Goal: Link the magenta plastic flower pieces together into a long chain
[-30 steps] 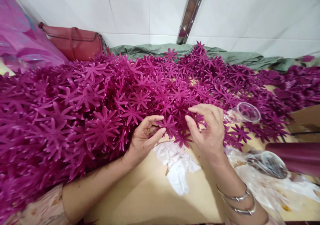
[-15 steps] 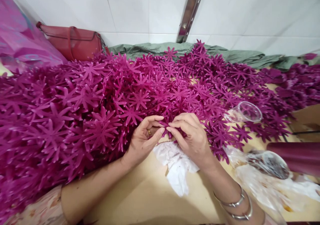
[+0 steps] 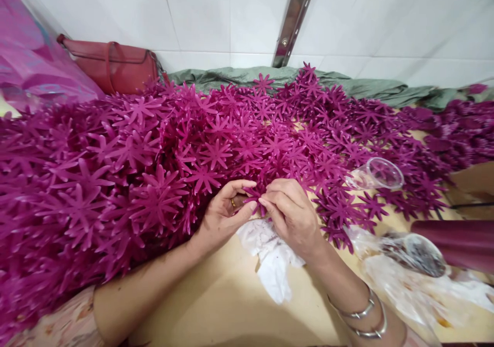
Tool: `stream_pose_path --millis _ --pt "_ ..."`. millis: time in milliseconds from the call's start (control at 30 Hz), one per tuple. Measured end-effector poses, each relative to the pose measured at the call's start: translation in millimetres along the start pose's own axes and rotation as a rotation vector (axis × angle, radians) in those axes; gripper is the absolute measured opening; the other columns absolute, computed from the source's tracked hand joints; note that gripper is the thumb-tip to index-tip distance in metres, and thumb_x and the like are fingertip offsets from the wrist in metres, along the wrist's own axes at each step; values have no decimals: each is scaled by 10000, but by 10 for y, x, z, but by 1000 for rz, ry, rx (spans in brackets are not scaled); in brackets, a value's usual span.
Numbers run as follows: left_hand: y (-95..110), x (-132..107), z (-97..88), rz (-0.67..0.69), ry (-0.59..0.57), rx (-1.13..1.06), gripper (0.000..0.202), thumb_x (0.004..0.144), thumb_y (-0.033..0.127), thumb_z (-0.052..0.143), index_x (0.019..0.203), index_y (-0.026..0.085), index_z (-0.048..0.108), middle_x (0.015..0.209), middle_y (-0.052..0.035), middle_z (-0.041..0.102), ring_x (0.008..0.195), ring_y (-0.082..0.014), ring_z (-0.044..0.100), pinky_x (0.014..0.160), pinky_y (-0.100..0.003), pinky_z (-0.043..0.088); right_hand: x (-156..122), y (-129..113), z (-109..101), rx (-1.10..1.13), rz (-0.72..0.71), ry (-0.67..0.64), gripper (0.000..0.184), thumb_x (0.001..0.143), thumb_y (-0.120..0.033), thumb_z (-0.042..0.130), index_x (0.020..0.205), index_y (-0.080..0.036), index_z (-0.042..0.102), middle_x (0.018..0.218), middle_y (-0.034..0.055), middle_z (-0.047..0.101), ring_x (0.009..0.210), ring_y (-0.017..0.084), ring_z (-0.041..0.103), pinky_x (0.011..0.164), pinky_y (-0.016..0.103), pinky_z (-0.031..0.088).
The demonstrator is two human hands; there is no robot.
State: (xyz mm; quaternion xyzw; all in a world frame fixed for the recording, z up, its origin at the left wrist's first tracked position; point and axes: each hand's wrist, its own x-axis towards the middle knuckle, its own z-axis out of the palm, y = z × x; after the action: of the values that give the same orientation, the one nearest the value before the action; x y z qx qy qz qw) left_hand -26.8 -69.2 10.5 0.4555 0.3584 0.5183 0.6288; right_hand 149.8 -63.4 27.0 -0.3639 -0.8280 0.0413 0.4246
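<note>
While pinching magenta petal pc (image 3: 255,194) btwn L hand (image 3: 219,213) thumb & fingers, also gripping its R edge w/ closed fingertips of R hand (image 3: 293,215). Held at front of magenta heap (image 3: 154,131), just beyond crumpled white cloth (image 3: 272,264) on tabletop (image 3: 200,300). Note clear plastic cup (image 3: 391,174) well R of pc.

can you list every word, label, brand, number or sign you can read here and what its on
No readable text anywhere in view.
Pink plastic bag: faint bluish marks, too blurred to tell whether they are print.
Red handbag: no brand or label can be made out.
Magenta star-shaped pieces: no lettering shows.
</note>
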Motion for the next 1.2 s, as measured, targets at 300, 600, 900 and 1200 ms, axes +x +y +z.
stream_pose_path --millis 300,600,900,1200 --pt "-43 20 -47 62 -24 42 142 897 199 687 1002 211 592 911 10 597 719 -83 551 685 -198 477 -11 33 -28 296 534 336 54 1002 -258 581 969 -233 616 932 30 639 896 173 630 836 319 521" --pt "-15 12 -92 141 -33 348 187 989 215 553 1030 208 735 1006 -39 606 822 -117 587 708 -221 495 112 209 -105 1136 985 479 525 947 -703 476 1004 -231 698 967 62 782 829 173 743 796 302 585" --pt "0 -12 -58 170 -24 302 291 961 272 626 1240 253 710 1156 -61 535 985 -143 616 850 -244 578 2 171 -91 901 925 315 187 895 -397 742 874 -249 629 767 -27 729 690 146 674 749 290 557" --pt "20 -16 -44 154 -4 259 286 941 327 665 1207 249 737 1159 -65 550 976 -156 635 841 -263 595 -32 37 -80 717 902 53 301 889 -468 729 807 -222 577 651 -54 555 570 103 475 550 229 389"
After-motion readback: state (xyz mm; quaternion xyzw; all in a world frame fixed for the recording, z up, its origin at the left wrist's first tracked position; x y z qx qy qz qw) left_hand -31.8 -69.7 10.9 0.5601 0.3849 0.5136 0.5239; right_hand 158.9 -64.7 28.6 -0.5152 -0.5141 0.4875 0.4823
